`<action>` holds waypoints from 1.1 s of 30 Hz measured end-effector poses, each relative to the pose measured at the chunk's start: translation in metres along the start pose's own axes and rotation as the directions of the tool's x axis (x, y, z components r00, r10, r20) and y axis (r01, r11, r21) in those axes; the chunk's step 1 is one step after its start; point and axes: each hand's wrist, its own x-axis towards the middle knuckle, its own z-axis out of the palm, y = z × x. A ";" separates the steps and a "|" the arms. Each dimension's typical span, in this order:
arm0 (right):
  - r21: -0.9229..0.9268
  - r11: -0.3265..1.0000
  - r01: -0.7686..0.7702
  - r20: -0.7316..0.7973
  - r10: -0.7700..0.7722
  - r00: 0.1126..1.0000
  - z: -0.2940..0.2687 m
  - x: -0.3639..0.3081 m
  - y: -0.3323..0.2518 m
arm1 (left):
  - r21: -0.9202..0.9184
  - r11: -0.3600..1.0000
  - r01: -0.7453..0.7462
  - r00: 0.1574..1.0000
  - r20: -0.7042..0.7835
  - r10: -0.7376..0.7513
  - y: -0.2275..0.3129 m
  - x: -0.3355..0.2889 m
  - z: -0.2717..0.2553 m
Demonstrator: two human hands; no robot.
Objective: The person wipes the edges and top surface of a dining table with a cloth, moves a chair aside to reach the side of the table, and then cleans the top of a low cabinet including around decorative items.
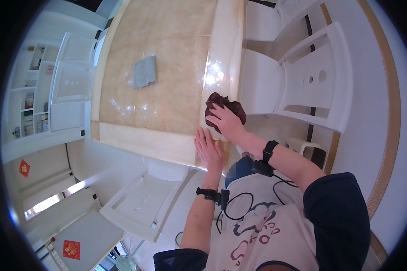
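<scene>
A crumpled dark brown cloth (pixel 238 108) lies on the right edge strip of a glossy beige table (pixel 176 99). My right hand (pixel 228 123) presses down on it, fingers bent over its near part; the fingertips rest on the fabric. Close by on the table's near corner, my left hand (pixel 210 149) lies flat with its fingers stretched out, holding nothing. Farther off, toward the table's left half, sits a folded grey-blue cloth (pixel 145 72), untouched by either hand.
White chairs line the table: one chair (pixel 312 79) stands close on the right, another chair (pixel 142 198) at the near end, and a third (pixel 72 79) on the left. A white stool (pixel 303 145) is beside the right wall. Black cables (pixel 239 195) hang from my wrist straps.
</scene>
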 end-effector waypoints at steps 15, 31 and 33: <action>0.173 0.976 -0.132 0.104 0.115 0.988 0.006 0.061 -0.002 | 0.018 0.999 -0.035 0.999 -0.024 0.036 -0.004 0.002 0.003; -0.212 0.693 -0.689 -0.686 0.397 0.610 -0.336 -0.068 0.026 | -0.812 0.537 0.228 0.845 0.439 0.306 0.218 0.144 0.044; -0.032 0.639 -0.768 -0.660 0.564 0.497 -0.344 -0.098 0.058 | -0.818 0.517 0.253 0.771 0.494 0.403 0.277 0.155 0.077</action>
